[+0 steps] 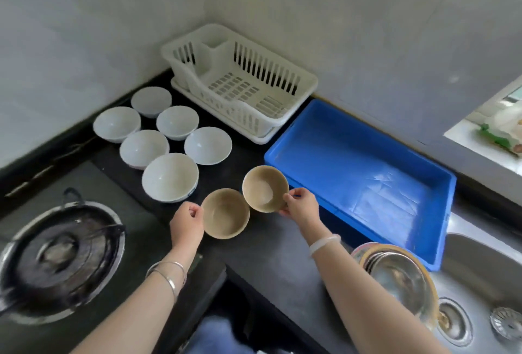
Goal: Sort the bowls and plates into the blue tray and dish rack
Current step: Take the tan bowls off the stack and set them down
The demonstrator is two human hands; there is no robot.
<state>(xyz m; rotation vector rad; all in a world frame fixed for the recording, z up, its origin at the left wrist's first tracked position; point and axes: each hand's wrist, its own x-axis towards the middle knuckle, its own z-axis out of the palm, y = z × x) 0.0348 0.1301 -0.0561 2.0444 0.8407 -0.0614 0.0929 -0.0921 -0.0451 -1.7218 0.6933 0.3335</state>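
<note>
Two tan bowls sit low in the middle of the black counter. My left hand [187, 222] grips the left rim of the nearer tan bowl [226, 213]. My right hand [300, 206] pinches the right rim of the farther tan bowl [264, 188], which is tilted and lifted beside the blue tray [418, 223]. The tray has nothing in it. Several white bowls [169, 177] stand in a cluster to the left. The white dish rack [299, 85] stands in the back corner with nothing in it.
A gas stove with a dark lidded pot [60, 254] fills the lower left. A stack of plates topped by a metal plate [395, 277] leans in the steel sink [485, 269] at lower right. Walls close the corner behind the rack.
</note>
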